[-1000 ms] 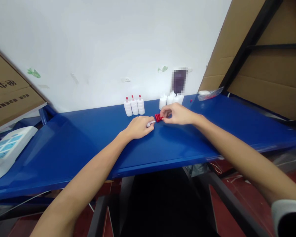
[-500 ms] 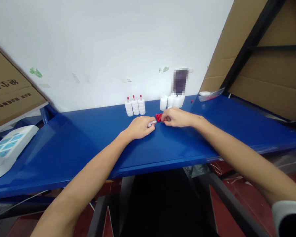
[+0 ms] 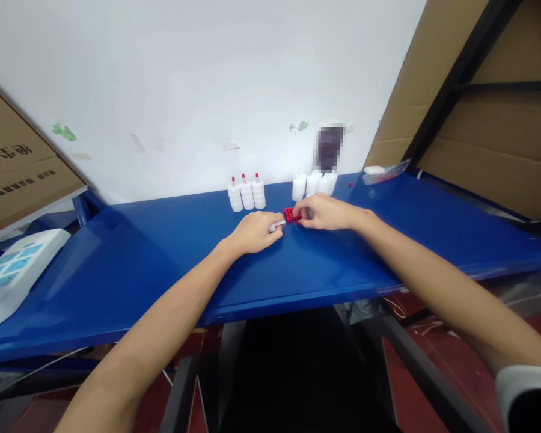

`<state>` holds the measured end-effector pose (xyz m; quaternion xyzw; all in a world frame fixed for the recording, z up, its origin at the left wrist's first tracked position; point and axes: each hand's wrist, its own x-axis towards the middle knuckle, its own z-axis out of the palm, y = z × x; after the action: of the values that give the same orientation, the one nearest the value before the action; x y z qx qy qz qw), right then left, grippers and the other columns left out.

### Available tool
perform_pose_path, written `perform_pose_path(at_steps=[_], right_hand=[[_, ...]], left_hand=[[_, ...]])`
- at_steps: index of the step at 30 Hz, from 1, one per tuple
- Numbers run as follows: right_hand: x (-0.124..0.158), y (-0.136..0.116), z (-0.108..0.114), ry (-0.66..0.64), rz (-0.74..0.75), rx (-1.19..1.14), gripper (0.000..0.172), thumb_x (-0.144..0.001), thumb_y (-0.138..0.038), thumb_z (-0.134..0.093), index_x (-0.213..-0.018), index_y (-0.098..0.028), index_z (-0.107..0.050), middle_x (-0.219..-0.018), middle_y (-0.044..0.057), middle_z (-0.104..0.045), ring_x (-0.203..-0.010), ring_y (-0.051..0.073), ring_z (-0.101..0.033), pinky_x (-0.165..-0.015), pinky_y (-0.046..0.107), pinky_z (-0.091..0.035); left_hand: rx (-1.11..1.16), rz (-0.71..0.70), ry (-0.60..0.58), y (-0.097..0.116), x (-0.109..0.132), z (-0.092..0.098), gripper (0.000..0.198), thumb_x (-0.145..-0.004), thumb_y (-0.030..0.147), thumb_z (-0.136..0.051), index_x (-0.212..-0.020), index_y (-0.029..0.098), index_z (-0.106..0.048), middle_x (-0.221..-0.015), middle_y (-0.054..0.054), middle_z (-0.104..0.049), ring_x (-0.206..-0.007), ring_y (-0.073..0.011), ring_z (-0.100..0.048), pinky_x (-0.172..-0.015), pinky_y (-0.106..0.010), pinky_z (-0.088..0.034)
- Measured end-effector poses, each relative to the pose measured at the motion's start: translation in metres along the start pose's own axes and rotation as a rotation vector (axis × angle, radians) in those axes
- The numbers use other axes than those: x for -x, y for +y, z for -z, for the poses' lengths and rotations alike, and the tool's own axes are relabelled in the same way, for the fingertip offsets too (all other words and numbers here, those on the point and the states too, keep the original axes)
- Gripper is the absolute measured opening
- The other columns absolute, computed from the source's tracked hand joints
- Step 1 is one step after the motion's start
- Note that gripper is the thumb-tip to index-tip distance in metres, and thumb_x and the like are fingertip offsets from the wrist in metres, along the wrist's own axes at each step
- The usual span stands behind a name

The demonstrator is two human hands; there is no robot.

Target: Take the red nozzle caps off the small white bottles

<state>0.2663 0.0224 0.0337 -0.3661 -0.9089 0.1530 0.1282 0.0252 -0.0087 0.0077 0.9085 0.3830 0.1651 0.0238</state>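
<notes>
My left hand point(image 3: 256, 232) rests on the blue table, its fingers closed around a small white nozzle point(image 3: 277, 226) that points right. Just right of it lies a tight block of small red caps point(image 3: 289, 214). Over the right side of that block is my right hand point(image 3: 322, 211), thumb and forefinger apart, with a red cap point(image 3: 298, 222) by the thumb tip. Behind my left hand stand several white bottles point(image 3: 247, 196) with red-capped tips. White bottles point(image 3: 299, 187) without red tips stand behind my right hand, which partly hides them.
A clear plastic bag point(image 3: 386, 173) and a single red cap point(image 3: 350, 184) lie at the back right of the blue table point(image 3: 162, 252). A white device with blue panels point(image 3: 22, 270) sits at the left. Cardboard point(image 3: 505, 138) borders the right side; a white wall is behind.
My right thumb and forefinger have parted from a near pinch, and the forefinger has moved slightly left over the red caps. My left hand stays in place with the white nozzle.
</notes>
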Motion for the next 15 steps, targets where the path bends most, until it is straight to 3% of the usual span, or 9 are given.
perform_pose_path(at_steps=[4, 9, 15], right_hand=[[0.0002, -0.0007, 0.0017, 0.079, -0.044, 0.037, 0.009, -0.081, -0.026, -0.065, -0.085, -0.018, -0.066, -0.072, 0.000, -0.065, -0.063, 0.014, -0.054, -0.063, 0.027, -0.037], [-0.0007, 0.0010, 0.0019, 0.006, -0.112, 0.096, 0.019, -0.081, -0.033, -0.068, -0.072, -0.020, -0.057, -0.062, -0.001, -0.058, -0.058, 0.013, -0.050, -0.059, 0.028, -0.032], [-0.0034, 0.0044, -0.0036, -0.013, -0.134, 0.071, 0.017, -0.083, -0.030, -0.066, -0.072, -0.019, -0.059, -0.063, -0.001, -0.060, -0.059, 0.013, -0.053, -0.059, 0.027, -0.033]], left_hand=[[-0.001, -0.005, 0.000, 0.0006, -0.0002, 0.0003, 0.026, -0.093, 0.029, -0.045, -0.099, 0.020, -0.069, -0.090, -0.004, -0.072, -0.078, -0.0202, -0.063, -0.068, -0.030, -0.042], [-0.006, -0.001, 0.003, 0.0011, 0.0003, 0.0009, 0.025, -0.093, 0.028, -0.045, -0.099, 0.020, -0.069, -0.090, -0.004, -0.072, -0.077, -0.0201, -0.063, -0.068, -0.030, -0.042], [-0.006, -0.003, 0.005, 0.0006, 0.0005, 0.0001, 0.025, -0.093, 0.028, -0.045, -0.097, 0.020, -0.069, -0.088, -0.004, -0.072, -0.077, -0.0201, -0.063, -0.068, -0.029, -0.041]])
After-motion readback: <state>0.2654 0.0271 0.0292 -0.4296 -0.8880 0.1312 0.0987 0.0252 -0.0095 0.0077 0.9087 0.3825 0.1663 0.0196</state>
